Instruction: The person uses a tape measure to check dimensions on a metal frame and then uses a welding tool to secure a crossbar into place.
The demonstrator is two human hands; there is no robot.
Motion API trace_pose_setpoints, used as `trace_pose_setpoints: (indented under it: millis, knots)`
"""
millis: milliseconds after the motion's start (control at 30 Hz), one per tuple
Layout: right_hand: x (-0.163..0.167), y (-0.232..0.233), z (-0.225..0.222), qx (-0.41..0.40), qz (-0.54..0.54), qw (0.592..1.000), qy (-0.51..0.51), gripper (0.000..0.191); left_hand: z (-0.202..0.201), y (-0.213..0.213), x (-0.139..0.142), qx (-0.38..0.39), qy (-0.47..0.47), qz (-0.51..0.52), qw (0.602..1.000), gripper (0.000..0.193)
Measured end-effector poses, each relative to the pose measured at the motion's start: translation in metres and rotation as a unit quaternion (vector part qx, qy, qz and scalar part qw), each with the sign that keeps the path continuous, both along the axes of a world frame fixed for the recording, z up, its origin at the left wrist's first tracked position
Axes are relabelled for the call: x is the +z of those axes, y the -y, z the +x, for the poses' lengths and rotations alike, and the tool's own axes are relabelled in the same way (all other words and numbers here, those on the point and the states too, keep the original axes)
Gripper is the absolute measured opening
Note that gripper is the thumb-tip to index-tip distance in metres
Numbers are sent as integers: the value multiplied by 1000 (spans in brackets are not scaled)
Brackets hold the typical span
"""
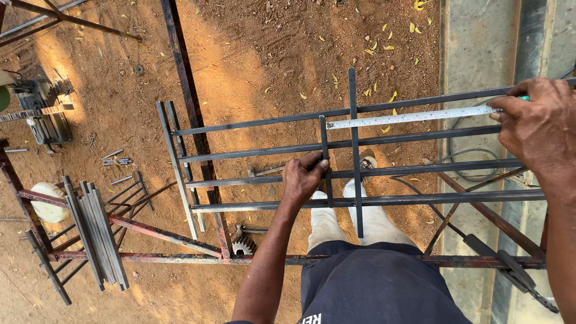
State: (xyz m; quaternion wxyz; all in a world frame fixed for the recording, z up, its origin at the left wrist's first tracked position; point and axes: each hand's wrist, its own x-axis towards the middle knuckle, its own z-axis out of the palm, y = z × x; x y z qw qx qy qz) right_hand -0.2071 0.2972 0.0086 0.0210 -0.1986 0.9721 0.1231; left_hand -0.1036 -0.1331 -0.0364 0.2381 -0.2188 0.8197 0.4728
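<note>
Left hand (pixel 305 179): grip clenched on short upright bar (pixel 325 157) of grille (pixel 252 151) | right hand (pixel 537 126): tape (pixel 414 117) pinched, stretched along top rail | grille laid across red frame (pixel 180 243), its left edge free over dirt (pixel 252 48) | bar stack (pixel 96 231) and grinder (pixel 42 114) left, well apart.

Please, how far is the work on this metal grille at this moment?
Done: four long bars of the metal grille lie parallel, and one longer cross bar is laid over them. In hand: the left hand holds a shorter cross bar while the right hand stretches a tape measure to it. Left: spare bars wait unused nearby.
</note>
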Motion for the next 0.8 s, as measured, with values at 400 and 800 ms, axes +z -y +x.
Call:
trace_pose_setpoints:
  millis: [400, 800]
  knots:
    - [-6, -5, -3, 3, -1, 1000, 1, 9, -2, 1, 4, 3, 7, 9, 1000, 30]
    - [-9, -9, 5, 6, -26, 1000, 7, 11, -3, 0, 9, 1, 36, -4, 999, 31]
